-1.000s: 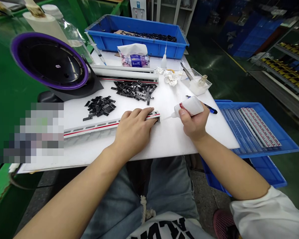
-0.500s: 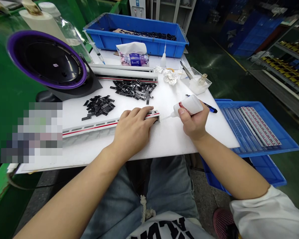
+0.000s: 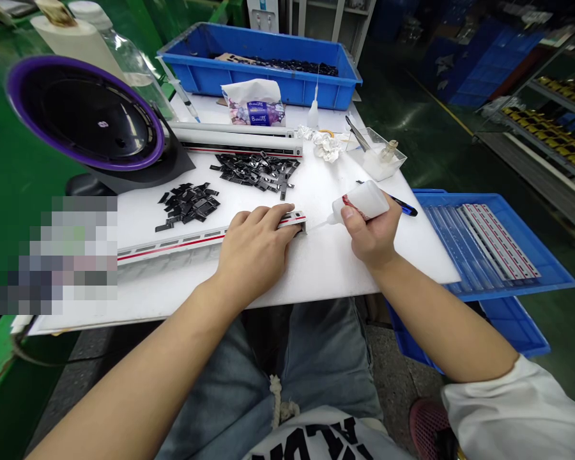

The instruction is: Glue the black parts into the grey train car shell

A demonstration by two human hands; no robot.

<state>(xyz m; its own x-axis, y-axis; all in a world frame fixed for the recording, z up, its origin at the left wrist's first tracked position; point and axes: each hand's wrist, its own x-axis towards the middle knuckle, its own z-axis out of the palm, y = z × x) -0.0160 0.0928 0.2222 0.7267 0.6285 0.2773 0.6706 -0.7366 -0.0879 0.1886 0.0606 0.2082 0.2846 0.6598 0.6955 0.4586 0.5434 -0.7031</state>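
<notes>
My left hand (image 3: 253, 249) lies over the right end of a long white model train car shell (image 3: 177, 243) with a red stripe and a row of windows. Its fingers are wrapped across the shell and hold it on the white table. In my right hand (image 3: 374, 235) is a white squeeze bottle (image 3: 363, 202) with red print and a thin nozzle, tilted to the left. The nozzle tip points at the shell's open end; whether they touch I cannot tell. Behind the shell lie two piles of small black parts, a smaller pile (image 3: 191, 203) and a larger one (image 3: 256, 171).
More train shells (image 3: 239, 144) lie behind the piles. A purple-rimmed fan (image 3: 86, 115) stands left. Farther back are a tissue pack (image 3: 253, 105) and a blue bin (image 3: 268, 86). Right are a blue pen (image 3: 405, 206), a clear dish (image 3: 383, 163) and a blue tray (image 3: 551, 275) with striped shells.
The view has shifted very slightly. Both hands, the shell and the bottle keep nearly the same places.
</notes>
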